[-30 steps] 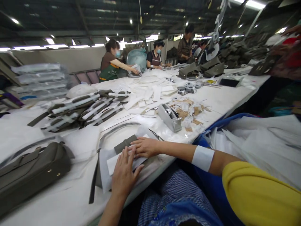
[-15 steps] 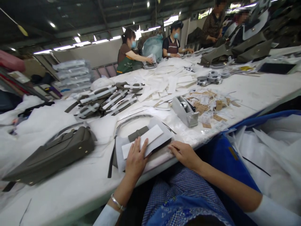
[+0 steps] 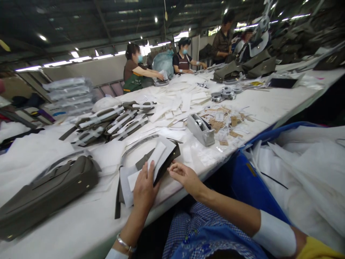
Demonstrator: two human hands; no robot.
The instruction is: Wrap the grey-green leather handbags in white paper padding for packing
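Note:
A dark grey handbag (image 3: 175, 152) lies in front of me, its strap (image 3: 125, 150) looping out toward the back. Grey-white sheeting (image 3: 124, 180) and a white padding strip (image 3: 159, 150) cover part of it. My left hand (image 3: 145, 187) rests on the strip, with its fingers stretched out and flat. Close to the bag's near right edge is my right hand (image 3: 185, 177), fingers curled in and thumb near the fingertips. Whatever those fingertips may pinch is too small to make out.
Left of me lies another grey handbag (image 3: 61, 187). Behind are wrapped straps (image 3: 107, 124), a tape dispenser (image 3: 201, 130) and brown tags (image 3: 217, 125). A blue bin (image 3: 244, 176) of white sheeting stands right of the table. Several co-workers are across the table.
The right end of the handbag and its padding has tilted up, showing more of its dark side. My right hand's fingers are more curled. The whole view has shifted.

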